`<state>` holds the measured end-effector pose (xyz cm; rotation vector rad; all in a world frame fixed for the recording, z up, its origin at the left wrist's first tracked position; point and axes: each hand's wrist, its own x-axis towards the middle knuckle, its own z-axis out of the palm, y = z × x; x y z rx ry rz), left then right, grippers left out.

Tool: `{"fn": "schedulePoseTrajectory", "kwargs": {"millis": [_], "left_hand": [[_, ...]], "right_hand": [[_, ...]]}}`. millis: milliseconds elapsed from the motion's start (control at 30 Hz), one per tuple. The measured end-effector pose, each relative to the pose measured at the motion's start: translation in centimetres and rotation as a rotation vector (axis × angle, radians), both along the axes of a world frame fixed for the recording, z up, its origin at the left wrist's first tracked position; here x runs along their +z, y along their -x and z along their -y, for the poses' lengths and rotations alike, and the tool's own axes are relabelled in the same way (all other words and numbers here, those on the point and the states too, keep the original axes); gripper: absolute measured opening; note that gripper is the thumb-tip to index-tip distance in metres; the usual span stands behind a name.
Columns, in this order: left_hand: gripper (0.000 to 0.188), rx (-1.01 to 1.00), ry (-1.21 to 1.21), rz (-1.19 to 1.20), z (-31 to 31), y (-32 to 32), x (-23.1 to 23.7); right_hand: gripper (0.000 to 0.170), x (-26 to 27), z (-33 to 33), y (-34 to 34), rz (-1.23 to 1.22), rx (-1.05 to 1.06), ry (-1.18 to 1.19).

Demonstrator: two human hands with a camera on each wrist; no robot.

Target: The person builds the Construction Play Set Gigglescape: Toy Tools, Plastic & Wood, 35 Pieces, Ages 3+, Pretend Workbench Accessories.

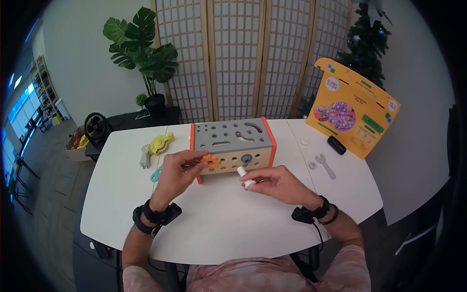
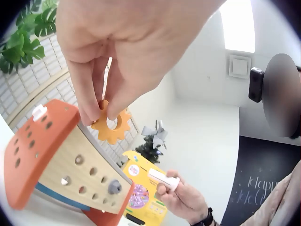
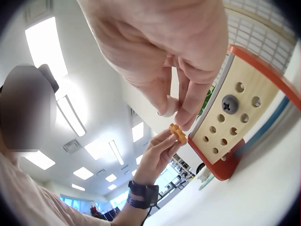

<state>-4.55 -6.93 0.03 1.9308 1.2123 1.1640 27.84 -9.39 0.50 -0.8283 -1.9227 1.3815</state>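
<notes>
My left hand (image 1: 177,173) pinches an orange toy gear (image 2: 112,128) by its toothed rim, just in front of the toy workbench's perforated wooden side. In my right hand (image 1: 279,185) is a white flanged peg (image 1: 242,172), held between thumb and fingers with its shaft pointing up and toward the bench. The workbench (image 1: 233,136) has a grey slotted top, orange-red ends and rows of round holes. A grey screw head (image 3: 230,104) sits in one hole of the side that faces me. In the right wrist view the fingers hide most of the peg.
Left of the bench lie a yellow toy tool (image 1: 160,144), a grey-white piece (image 1: 145,156) and a teal piece (image 1: 155,174). To the right are a grey wrench (image 1: 325,166), a small ring (image 1: 312,165), a white piece (image 1: 304,141), a black case (image 1: 336,145) and a yellow box (image 1: 355,107).
</notes>
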Motion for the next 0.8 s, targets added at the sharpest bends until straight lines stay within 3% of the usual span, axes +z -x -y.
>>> {"fn": "schedulePoseTrajectory", "kwargs": {"millis": [100,267,600,800], "left_hand": [[0.031,-0.012,0.128,-0.019,0.1,-2.2,0.3],[0.023,-0.031,-0.075,-0.045,-1.0,-3.5,-2.1],[0.02,0.013,-0.054,-0.057,-0.8,-4.0,-1.7],[0.026,0.138,-0.144,-0.248,0.0,-3.8,-0.2]], "right_hand": [[0.031,-0.2,0.0,1.5,0.099,0.039,-0.088],[0.03,-1.9,-1.5,3.3,0.14,0.039,-0.169],[0.03,-2.9,-3.9,4.9,0.12,-0.056,-0.276],[0.03,-2.6,-4.4,5.4,0.172,-0.06,-0.239]]}}
